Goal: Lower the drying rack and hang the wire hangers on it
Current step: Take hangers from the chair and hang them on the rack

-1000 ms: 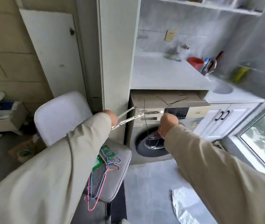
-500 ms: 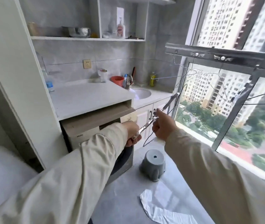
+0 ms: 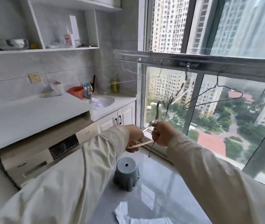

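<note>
Hands raised before window, both gripping hangers: left hand (image 3: 135, 135) curled round silver hanger (image 3: 146, 130); right hand (image 3: 161, 134) pinching thin dark wire hanger (image 3: 167, 110). Drying rack (image 3: 193, 63) lowered across window, above hands; black hanger (image 3: 215, 94) hooked on. Upturned grey stool (image 3: 126, 176) below on floor.

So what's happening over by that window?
A person is sorting wire hangers for a drying rack that runs across the window. The left hand grips a pale hanger; the right hand holds a dark hanger up toward the rack. A few hangers already hang from the rack, one black hanger clearly hooked on. A grey stool stands on the floor below.
</note>
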A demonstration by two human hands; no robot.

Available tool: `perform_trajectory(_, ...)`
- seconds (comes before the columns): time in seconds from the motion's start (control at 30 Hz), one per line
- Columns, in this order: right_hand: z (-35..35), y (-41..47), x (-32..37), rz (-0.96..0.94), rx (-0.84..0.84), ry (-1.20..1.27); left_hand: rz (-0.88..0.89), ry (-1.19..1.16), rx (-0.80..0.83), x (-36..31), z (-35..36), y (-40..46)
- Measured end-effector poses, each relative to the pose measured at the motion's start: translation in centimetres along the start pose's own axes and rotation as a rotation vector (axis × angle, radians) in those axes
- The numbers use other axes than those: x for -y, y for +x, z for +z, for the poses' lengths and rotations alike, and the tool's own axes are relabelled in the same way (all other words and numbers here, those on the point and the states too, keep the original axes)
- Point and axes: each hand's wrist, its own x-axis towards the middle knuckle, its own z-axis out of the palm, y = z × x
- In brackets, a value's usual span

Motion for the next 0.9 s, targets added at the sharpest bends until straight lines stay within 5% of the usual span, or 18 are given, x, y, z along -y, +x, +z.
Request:
perform_trajectory(0.23, -9.6, 0.0, 2.5, 0.045, -0.234, 0.001, -0.052, 0.057, 0.045, -5.1, 5.3, 2.1)
perform_trajectory(0.5, -19.7, -8.0, 4.1, -0.015, -0.505, 0.067, 0.168, 0.212, 0.166, -10.9, 13.7, -0.4)
perform_trajectory(0.9, -34.7, -15.6, 12.4, -0.231, -0.677, -0.027, 0.449, 0.095, 0.223, -22.8, 27.5, -4.0)
